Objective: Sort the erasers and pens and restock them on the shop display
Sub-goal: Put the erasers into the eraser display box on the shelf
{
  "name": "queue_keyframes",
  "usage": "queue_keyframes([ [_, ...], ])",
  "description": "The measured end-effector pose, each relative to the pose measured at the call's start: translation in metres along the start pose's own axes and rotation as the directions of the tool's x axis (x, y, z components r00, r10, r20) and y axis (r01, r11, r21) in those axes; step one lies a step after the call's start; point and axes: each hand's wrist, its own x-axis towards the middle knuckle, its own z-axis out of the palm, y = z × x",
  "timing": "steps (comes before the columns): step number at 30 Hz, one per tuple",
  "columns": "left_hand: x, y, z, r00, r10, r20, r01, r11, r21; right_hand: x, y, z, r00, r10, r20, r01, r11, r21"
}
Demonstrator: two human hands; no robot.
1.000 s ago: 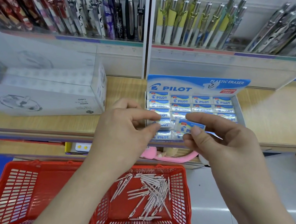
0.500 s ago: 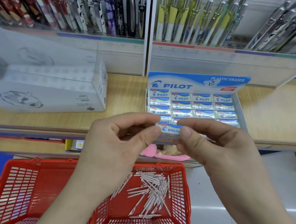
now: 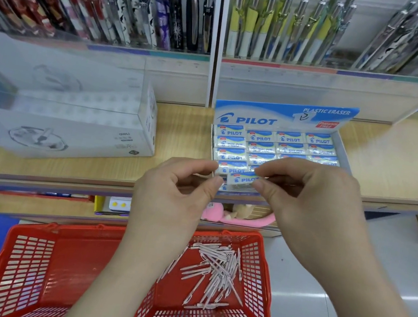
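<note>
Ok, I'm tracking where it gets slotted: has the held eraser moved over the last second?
Yes. Against the Pilot display box, the eraser, pinched by the right hand, has shifted left and nearer the box's front edge.

Place: a stationery shop, seen at a stocked display aisle.
Upper rack: rows of display pens (image 3: 143, 12) standing clipped upright, grouped by pattern behind a clear rail.
Counter box: a branded eraser display box (image 3: 284, 115) packed with wrapped erasers (image 3: 260, 136) in rows.
Shelving: a wood-look shelf (image 3: 392, 158), with more goods beneath, too blurred to name.
Below: a red shopping basket (image 3: 259, 288) holding loose pens (image 3: 214, 276).
</note>
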Motion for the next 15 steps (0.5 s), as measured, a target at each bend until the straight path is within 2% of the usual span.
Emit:
queue_keyframes([
  [8, 0.004, -0.001, 0.002, 1.0, -0.012, -0.025, 0.013, 0.999, 0.036, 0.005, -0.01, 0.007, 0.996, -0.011, 0.086, 0.027, 0.981, -0.194],
  [12, 0.005, 0.001, 0.002, 1.0, -0.015, -0.006, 0.016, 0.999, 0.042, 0.008, -0.008, 0.008, 0.997, 0.025, 0.075, -0.014, 0.989, -0.144],
  [15, 0.009, 0.005, 0.002, 0.996, 0.011, 0.094, -0.01, 1.0, -0.017, 0.016, -0.009, 0.006, 0.987, 0.08, 0.139, -0.072, 0.996, -0.059],
])
